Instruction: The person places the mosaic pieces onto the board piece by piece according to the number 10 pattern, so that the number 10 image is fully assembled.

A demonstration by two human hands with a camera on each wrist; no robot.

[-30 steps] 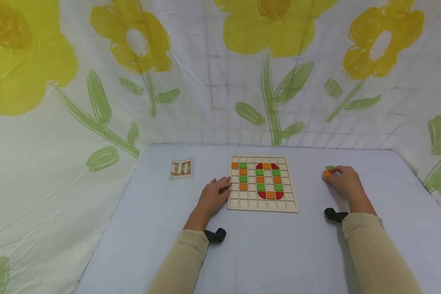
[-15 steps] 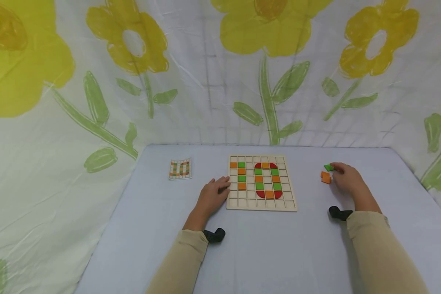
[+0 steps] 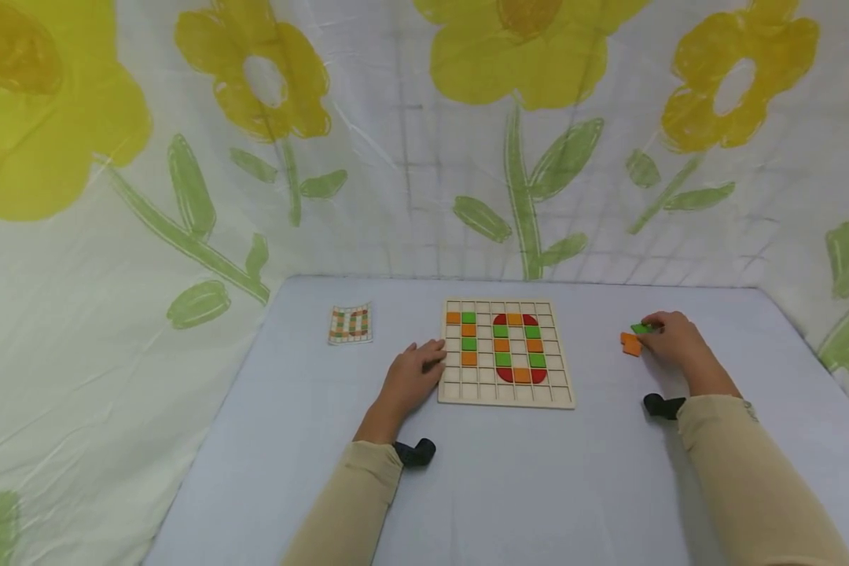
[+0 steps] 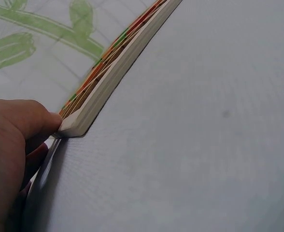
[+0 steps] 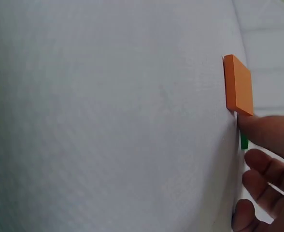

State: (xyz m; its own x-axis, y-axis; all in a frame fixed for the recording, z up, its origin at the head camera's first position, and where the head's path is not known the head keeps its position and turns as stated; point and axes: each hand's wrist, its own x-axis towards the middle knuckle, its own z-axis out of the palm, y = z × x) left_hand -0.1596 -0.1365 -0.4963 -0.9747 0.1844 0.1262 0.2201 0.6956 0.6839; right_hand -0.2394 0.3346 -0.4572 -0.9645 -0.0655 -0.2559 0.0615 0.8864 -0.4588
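Observation:
A pale wooden grid board (image 3: 502,399) lies on the table, with orange, green and red tiles forming a "10". My left hand (image 3: 413,376) rests at its left edge; in the left wrist view the thumb (image 4: 40,118) touches the board's corner (image 4: 77,126). To the right of the board, my right hand (image 3: 674,343) holds a loose green tile (image 3: 640,328) between thumb and index finger, low at the table. Orange tiles (image 3: 630,344), which look like two overlapping, lie beside the thumb. In the right wrist view the thumb (image 5: 270,130) hides most of the green tile (image 5: 244,140).
A small printed card (image 3: 350,324) showing a similar coloured grid pattern lies at the back left of the table (image 3: 523,487). Behind the table hangs a white cloth (image 3: 368,236) with yellow flowers. Black wrist-worn cameras (image 3: 416,453) sit at both cuffs.
My right hand has moved from the orange tiles to the green tile, which has since shifted slightly toward me, closer to the orange ones. The left hand has stayed at the board.

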